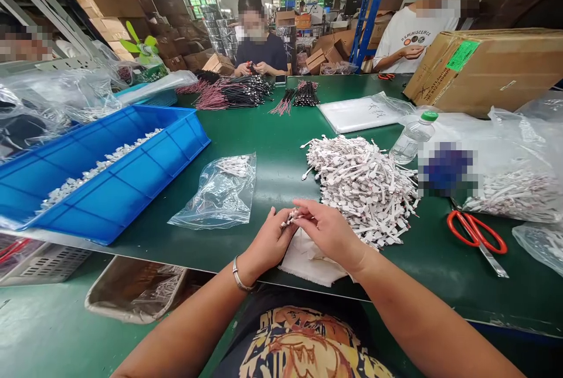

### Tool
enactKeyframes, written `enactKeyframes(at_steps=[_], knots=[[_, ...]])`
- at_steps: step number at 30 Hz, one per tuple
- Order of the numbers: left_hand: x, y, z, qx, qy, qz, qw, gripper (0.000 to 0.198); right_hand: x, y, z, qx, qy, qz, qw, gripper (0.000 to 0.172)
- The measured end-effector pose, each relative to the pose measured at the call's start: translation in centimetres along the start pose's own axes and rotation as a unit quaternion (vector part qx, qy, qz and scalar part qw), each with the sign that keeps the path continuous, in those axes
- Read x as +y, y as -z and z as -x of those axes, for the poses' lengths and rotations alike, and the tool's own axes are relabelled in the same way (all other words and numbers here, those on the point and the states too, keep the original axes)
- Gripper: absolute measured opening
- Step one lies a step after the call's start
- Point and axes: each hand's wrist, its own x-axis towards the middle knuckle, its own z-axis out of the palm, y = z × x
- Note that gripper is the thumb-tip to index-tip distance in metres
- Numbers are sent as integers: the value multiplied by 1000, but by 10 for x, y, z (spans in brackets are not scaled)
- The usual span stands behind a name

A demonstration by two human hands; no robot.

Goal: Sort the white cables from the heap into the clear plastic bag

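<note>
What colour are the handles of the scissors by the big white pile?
Those scissors' handles are red, seen best in the head view.

We see white connectors [365, 190], a green table [237, 128], a blue tray [132, 187], red scissor handles [475, 237] and a yellow-printed dark shirt [303, 346].

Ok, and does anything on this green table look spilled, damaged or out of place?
Nothing stands out as damaged or spilled. Slightly untidy, perhaps: on the green tabletop, the loose heap of short white connector cables straggles at its left edge instead of sitting compact.
</note>
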Motion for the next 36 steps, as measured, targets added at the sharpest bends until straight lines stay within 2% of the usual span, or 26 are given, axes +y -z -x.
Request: enactKeyframes(at_steps=[5,8,13,19,24,27,29,32,34,36], knots=[[-1,-2,0,29,-26,86,996,27,-4,0,1,61,74,8,995,30],[-1,-3,0,35,-40,103,993,25,-7,-1,2,43,112,13,993,31],[-3,-2,0,36,-35,110,993,24,-7,-5,3,29,130,29,991,35],[-3,2,-1,64,-21,130,989,21,-5,-1,2,109,145,11,983,31],[-4,6,-1,73,19,134,988,21,1,3,3,122,91,-19,988,21],[-1,10,-3,76,43,164,983,22,2,4,3,102,52,-29,993,15],[4,15,-6,75,65,226,969,21,1,5,2,75,11,-47,996,16],[12,25,-19,48,107,379,918,21,-5,10,-1,27,-83,-149,985,22],[18,34,-32,25,139,466,873,21,-9,18,-5,17,-166,-236,957,27],[24,40,-47,7,163,514,842,18,-12,28,-10,7,-238,-283,929,29]])
